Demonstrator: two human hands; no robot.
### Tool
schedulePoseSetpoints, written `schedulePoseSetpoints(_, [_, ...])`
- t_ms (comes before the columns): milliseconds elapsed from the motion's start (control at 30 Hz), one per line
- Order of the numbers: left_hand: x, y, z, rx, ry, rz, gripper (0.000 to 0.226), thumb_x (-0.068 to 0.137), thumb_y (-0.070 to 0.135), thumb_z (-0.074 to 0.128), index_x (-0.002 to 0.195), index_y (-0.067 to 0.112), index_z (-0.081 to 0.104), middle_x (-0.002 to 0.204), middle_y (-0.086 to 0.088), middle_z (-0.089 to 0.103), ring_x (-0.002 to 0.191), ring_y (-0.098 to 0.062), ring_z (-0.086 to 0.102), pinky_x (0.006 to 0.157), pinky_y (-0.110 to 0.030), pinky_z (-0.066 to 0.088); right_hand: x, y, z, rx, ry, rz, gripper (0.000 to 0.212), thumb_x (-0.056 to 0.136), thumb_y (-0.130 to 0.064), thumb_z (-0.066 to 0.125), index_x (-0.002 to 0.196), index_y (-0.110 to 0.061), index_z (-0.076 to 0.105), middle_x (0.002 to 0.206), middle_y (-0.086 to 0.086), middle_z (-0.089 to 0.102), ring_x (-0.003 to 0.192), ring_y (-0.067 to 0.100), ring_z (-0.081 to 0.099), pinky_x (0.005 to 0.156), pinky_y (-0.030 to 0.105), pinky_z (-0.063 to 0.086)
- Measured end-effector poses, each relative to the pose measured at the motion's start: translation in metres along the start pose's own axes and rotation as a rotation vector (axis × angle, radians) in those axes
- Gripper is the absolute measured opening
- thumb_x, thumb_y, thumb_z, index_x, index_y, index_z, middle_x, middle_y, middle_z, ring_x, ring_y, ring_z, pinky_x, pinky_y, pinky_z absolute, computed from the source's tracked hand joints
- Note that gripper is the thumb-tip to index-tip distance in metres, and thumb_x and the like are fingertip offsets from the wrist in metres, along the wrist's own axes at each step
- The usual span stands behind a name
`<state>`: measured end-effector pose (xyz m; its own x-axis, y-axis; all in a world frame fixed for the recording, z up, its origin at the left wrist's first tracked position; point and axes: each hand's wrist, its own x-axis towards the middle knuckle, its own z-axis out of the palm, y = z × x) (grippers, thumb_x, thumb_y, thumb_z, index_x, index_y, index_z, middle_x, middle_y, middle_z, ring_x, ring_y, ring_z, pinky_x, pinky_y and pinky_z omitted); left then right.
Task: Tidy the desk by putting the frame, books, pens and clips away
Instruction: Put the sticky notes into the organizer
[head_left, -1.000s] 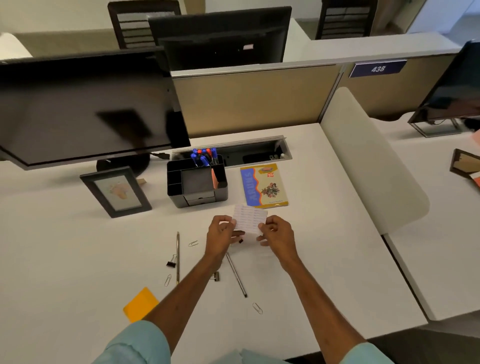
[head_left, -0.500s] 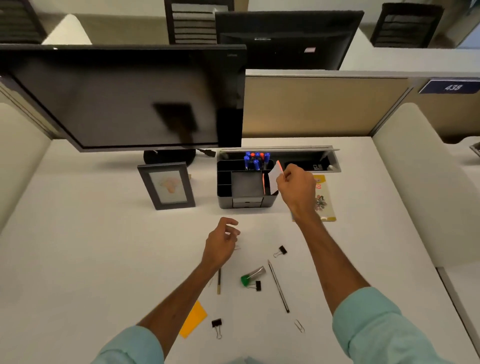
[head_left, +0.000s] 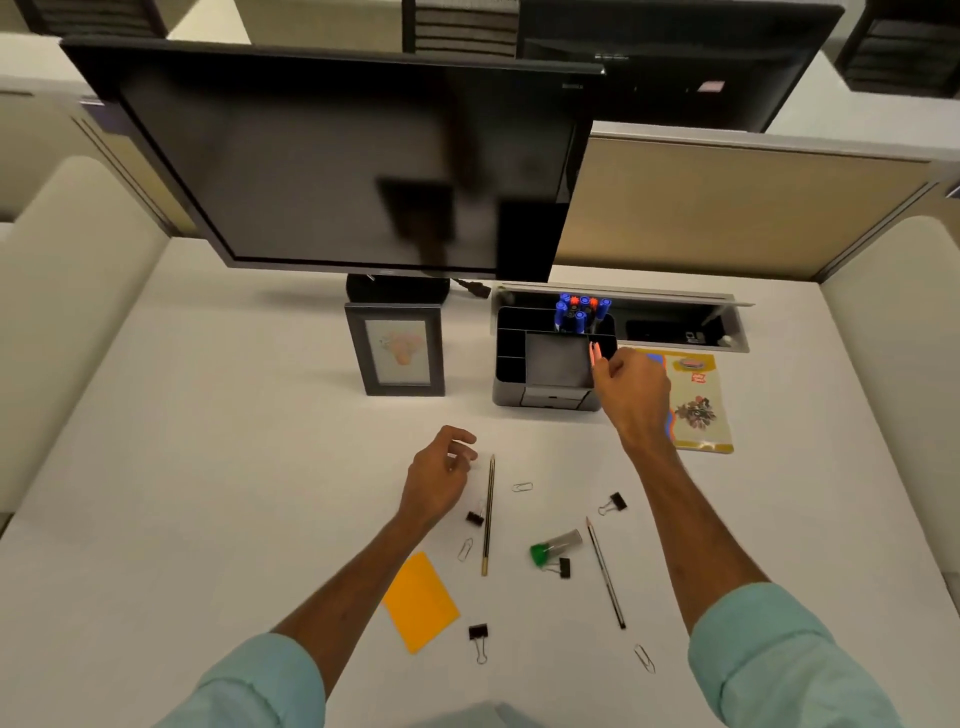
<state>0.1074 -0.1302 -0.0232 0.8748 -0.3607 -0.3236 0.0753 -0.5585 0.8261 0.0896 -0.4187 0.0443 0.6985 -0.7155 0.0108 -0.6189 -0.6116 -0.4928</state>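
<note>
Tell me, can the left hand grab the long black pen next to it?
Probably yes. The left hand is right beside the black pen, and nothing lies between its fingers and the pen's upper half. A black binder clip sits close against the pen lower down and might get nudged.

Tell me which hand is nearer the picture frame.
Left. The left hand is in front of the picture frame, slightly to its right; the right hand is farther right, at the desk organizer, pinching a paper slip.
</note>
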Motion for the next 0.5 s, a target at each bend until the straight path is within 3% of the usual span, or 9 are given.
schedulePoseSetpoints(233, [-0.018,0.000,-0.008,0.014,0.024,-0.030,0.025,0.104,0.006,0.052,0.120,0.022,0.064,0.106,0.004,0.076,0.101,-0.014,0.072,0.097,-0.037,0.058,-0.038,0.005,-0.007,0.164,0.099,-0.015,0.027,0.103,-0.024,0.061,0.083,-0.008,0.069,0.071,0.005,0.067,0.062,0.016,0.058,0.051,0.019,0.037])
schedulePoseSetpoints(400, [-0.040,0.001,-0.013,0.051,0.050,-0.016,0.024,0.104,0.008,0.052,0.119,0.021,0.065,0.105,0.007,0.074,0.103,-0.013,0.070,0.093,-0.034,0.056,-0.091,0.014,0.008,0.249,0.002,-0.019,0.024,0.101,-0.024,0.062,0.080,-0.012,0.068,0.070,0.001,0.067,0.063,0.019,0.061,0.051,0.022,0.037])
schedulePoseSetpoints(500, [-0.056,-0.003,-0.018,0.081,0.087,0.002,0.019,0.105,0.013,0.055,0.117,0.021,0.067,0.107,0.007,0.073,0.100,-0.011,0.068,0.092,-0.034,0.056,-0.122,0.019,0.020,0.238,-0.081,-0.025,0.023,0.100,-0.026,0.063,0.081,-0.014,0.068,0.073,-0.002,0.068,0.067,0.019,0.063,0.057,0.027,0.046])
